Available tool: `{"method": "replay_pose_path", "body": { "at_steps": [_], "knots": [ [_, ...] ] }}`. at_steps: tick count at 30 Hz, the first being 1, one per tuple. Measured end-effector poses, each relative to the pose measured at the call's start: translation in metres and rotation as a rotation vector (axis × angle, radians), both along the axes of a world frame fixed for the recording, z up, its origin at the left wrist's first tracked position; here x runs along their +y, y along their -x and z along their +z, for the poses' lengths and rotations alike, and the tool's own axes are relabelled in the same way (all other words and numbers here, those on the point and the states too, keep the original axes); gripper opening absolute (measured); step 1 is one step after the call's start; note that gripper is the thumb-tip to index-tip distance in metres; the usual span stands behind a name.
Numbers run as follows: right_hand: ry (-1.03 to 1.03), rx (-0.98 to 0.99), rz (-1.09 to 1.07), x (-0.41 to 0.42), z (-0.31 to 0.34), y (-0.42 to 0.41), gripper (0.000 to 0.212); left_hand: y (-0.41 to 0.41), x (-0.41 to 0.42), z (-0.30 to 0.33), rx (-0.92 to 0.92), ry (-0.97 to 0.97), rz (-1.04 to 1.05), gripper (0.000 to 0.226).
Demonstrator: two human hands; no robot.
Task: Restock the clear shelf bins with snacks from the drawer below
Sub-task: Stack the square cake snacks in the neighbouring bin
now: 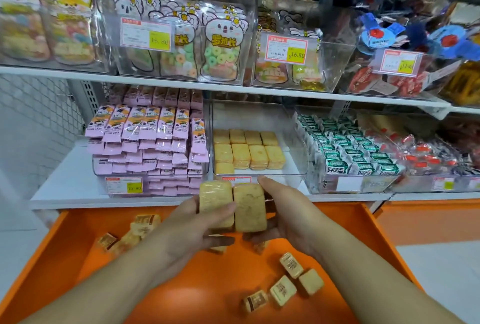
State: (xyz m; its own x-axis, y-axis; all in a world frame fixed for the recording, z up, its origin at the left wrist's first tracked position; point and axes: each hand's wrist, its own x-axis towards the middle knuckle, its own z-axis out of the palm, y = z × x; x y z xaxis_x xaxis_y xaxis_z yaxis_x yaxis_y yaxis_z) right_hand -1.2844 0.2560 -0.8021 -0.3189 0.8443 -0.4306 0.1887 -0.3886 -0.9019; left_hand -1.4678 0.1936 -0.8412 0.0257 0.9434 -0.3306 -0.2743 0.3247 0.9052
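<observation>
Two wrapped yellow cracker packs are held side by side above the open orange drawer [78, 258]. My left hand [192, 227] grips the left pack [215, 200], thumb across its front. My right hand [283, 209] holds the right pack [250, 209] from the side and beneath. Both packs sit just below the front lip of the clear middle bin [293, 157] on the lower shelf, which holds several of the same yellow packs [249, 151] in rows. More loose packs [285, 287] lie on the drawer floor.
A clear bin of pink packets [148, 142] stands left of the middle bin, and a bin of green-and-white packets [350, 152] stands right. The upper shelf carries bins of bagged gummies [220, 48] with price tags. A white shelf edge [104, 203] runs above the drawer.
</observation>
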Motion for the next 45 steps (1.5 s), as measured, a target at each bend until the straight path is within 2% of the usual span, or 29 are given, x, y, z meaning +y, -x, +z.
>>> {"method": "replay_pose_path", "body": {
  "at_steps": [2,5,6,8,9,11,13,15,19,23,25,27,29,32,35,40,45],
  "knots": [
    [0.036,-0.040,0.029,0.004,-0.001,0.004,0.055,0.000,0.004,-0.002,0.032,-0.014,-0.002,0.048],
    [0.054,-0.172,0.108,0.012,-0.005,0.004,0.061,0.000,0.014,-0.009,0.058,-0.003,0.057,0.038],
    [-0.035,-0.263,0.131,0.016,-0.006,0.002,0.058,-0.001,0.016,-0.010,0.063,0.001,0.071,0.034],
    [-0.363,-0.452,0.254,0.020,-0.007,-0.006,0.052,-0.002,0.020,-0.013,0.078,0.009,0.095,0.030],
    [-0.509,-0.516,0.362,0.020,-0.005,-0.010,0.061,-0.002,0.023,-0.015,0.086,0.012,0.099,0.031],
    [-0.658,-0.625,0.533,0.018,-0.001,-0.013,0.098,-0.005,0.026,-0.017,0.101,0.010,0.085,0.034],
    [-0.753,-0.671,0.585,0.017,-0.004,-0.012,0.112,-0.010,0.030,-0.015,0.115,0.003,0.068,0.035],
    [-0.858,-0.669,0.532,0.020,-0.010,-0.010,0.109,-0.016,0.034,-0.010,0.114,0.005,0.055,0.035],
    [-0.878,-0.643,0.417,0.034,-0.008,-0.017,0.106,-0.025,0.052,-0.004,0.088,-0.022,0.032,0.040],
    [-0.935,-0.661,0.335,0.051,-0.004,-0.024,0.089,-0.029,0.071,-0.006,0.080,-0.055,-0.020,0.037],
    [-0.963,-0.662,0.333,0.060,-0.005,-0.024,0.084,-0.028,0.078,-0.008,0.047,-0.064,-0.019,0.044],
    [-0.958,-0.627,0.304,0.073,-0.004,-0.024,0.080,-0.026,0.081,-0.010,0.033,-0.064,0.016,0.061],
    [-0.966,-0.623,0.265,0.093,-0.002,-0.022,0.076,-0.026,0.079,-0.009,0.159,-0.108,0.019,0.068],
    [-0.942,-0.709,0.207,0.132,0.000,-0.017,0.080,-0.025,0.069,-0.008,0.663,-0.229,-0.040,0.052],
    [-0.903,-0.813,0.260,0.164,-0.008,-0.008,0.085,-0.020,0.065,-0.016,0.909,-0.319,-0.121,0.061],
    [-0.838,-0.915,0.442,0.185,-0.037,0.007,0.087,-0.006,0.064,-0.025,1.043,-0.370,-0.216,0.068],
    [-0.815,-1.002,0.507,0.203,-0.037,0.007,0.088,0.003,0.069,-0.031,1.018,-0.402,-0.207,0.064]
  ]
}}
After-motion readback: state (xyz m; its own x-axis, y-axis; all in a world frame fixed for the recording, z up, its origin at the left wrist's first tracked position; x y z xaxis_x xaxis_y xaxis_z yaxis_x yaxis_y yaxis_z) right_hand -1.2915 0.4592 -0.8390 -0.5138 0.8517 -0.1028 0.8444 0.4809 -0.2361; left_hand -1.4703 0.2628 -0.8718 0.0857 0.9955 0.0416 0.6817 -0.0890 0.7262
